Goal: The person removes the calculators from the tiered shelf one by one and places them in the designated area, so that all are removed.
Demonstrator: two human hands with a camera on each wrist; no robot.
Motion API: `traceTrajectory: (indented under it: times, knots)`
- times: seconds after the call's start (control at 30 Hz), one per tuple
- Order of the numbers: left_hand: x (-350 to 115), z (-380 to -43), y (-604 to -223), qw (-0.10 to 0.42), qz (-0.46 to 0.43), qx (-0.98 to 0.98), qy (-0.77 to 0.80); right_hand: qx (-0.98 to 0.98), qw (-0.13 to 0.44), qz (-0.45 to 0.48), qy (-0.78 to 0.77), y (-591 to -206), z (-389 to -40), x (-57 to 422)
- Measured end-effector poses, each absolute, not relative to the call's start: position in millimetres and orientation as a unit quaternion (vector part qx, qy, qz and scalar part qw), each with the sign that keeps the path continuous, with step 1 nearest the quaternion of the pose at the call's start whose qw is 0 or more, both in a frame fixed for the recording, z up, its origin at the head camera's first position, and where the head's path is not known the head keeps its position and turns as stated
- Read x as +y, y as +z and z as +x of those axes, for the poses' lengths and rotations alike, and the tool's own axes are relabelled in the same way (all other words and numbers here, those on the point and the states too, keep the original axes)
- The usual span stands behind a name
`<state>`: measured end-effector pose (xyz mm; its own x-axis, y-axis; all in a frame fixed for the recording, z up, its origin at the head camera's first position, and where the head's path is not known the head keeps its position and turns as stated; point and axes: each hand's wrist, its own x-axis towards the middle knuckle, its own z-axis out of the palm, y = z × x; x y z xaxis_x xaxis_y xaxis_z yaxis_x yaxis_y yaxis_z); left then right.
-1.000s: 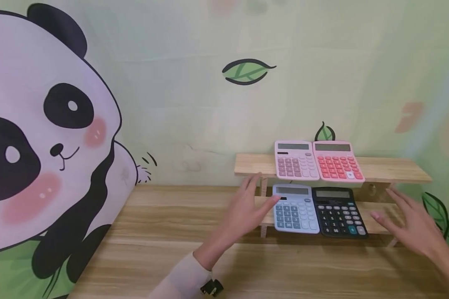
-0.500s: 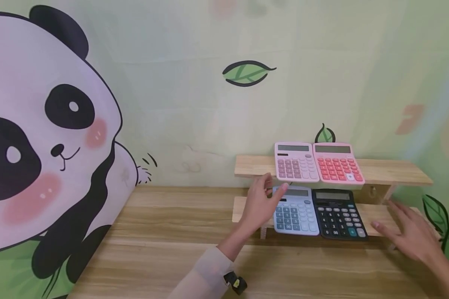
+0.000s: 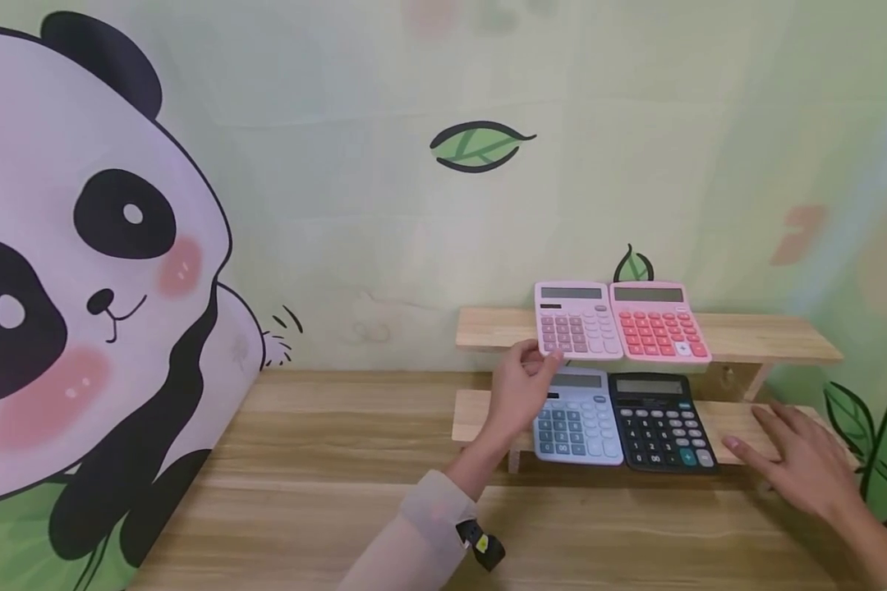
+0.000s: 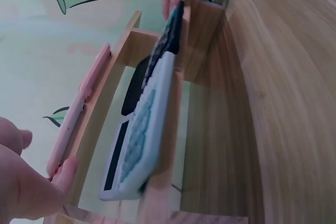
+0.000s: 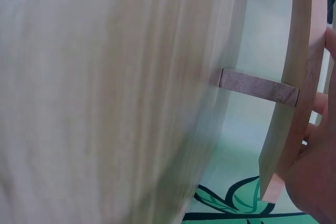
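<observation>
A light pink calculator [image 3: 591,310] and a coral-keyed pink calculator [image 3: 661,305] lean side by side on the upper board of a wooden stand. On the lower board are a light blue calculator [image 3: 587,414] and a black calculator [image 3: 658,410]. My left hand [image 3: 517,394] is at the light pink calculator's lower left corner, its thumb against the bottom edge. In the left wrist view, a gap shows between that calculator's end and the index finger of the left hand [image 4: 26,184]. My right hand [image 3: 806,468] rests on the lower board, right of the black calculator.
The two-tier stand's upper board [image 3: 769,332] and lower board [image 3: 732,419] run along the wall on the right. A wood-grain table [image 3: 340,460] extends left and in front. A panda mural [image 3: 103,246] covers the wall at left.
My left hand has moved up and right, from beside the light blue calculator to the light pink one's corner. My right hand has come down onto the lower board. The calculators stay put.
</observation>
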<state>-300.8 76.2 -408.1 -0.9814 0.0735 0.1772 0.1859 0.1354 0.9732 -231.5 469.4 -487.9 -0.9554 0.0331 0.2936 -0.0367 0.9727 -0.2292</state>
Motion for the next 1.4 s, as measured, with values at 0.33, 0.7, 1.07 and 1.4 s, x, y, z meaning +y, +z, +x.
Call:
traceTrajectory:
  times: [0.33,0.7,1.07,1.4]
  knots:
    - [81.0,-316.7,-396.3,0.025,-0.038,-0.680,-0.731,-0.983,0.149,-0.002,0.111,-486.1,-230.9,469.2]
    - [61.1,-310.0,-398.5,-0.090,-0.057,-0.596,-0.796,-0.982,0.151,0.000,0.111,-488.5,-227.6,468.9]
    - [9.7,-309.4,-407.0,-0.135,-0.086,-0.553,-0.818,-0.982,0.151,0.003,0.111,-489.8,-228.4,467.1]
    - [-59.5,-302.7,-388.2,-0.090,-0.109,-0.584,-0.799,-0.982,0.155,-0.001,0.110,-488.3,-228.3,467.7]
